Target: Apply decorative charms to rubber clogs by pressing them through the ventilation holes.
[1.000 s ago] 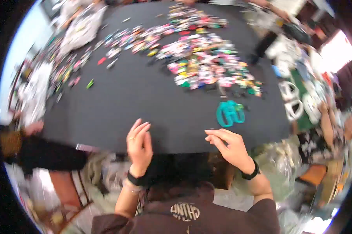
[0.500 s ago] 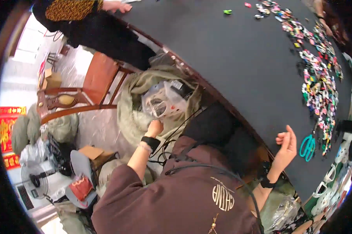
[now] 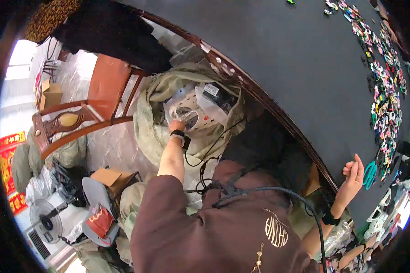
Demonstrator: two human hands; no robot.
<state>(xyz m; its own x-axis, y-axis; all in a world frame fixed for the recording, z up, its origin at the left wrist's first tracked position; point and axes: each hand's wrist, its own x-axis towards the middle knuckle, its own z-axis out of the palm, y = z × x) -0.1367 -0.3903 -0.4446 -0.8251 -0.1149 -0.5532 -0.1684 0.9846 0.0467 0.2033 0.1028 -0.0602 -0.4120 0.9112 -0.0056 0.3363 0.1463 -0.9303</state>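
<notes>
1. The left hand reaches down into an open olive sack on the floor, at about 10 o'clock from the person's chest. Its fingers are buried among clear plastic bags, so whether they are curled or spread cannot be told.
2. The plastic bags lie in the mouth of the sack, just beside the curved table edge and below it.
3. The right hand hangs at 3 o'clock over the black table, fingers loosely curled, holding nothing. Teal scissors lie just beside it.
4. For a sound grip, the left hand does best to close on one bag by its bunched neck, since thin film is likely to slip or tear.
5. A straight lift toward the body seems safest; the table edge overhangs at 2 o'clock from the sack.
6. A wooden chair stands at 9 o'clock from the sack, narrowing side room.
7. A dark cable trails near the left wrist and could snag.
8. Small coloured pieces crowd the table's far right side.
</notes>
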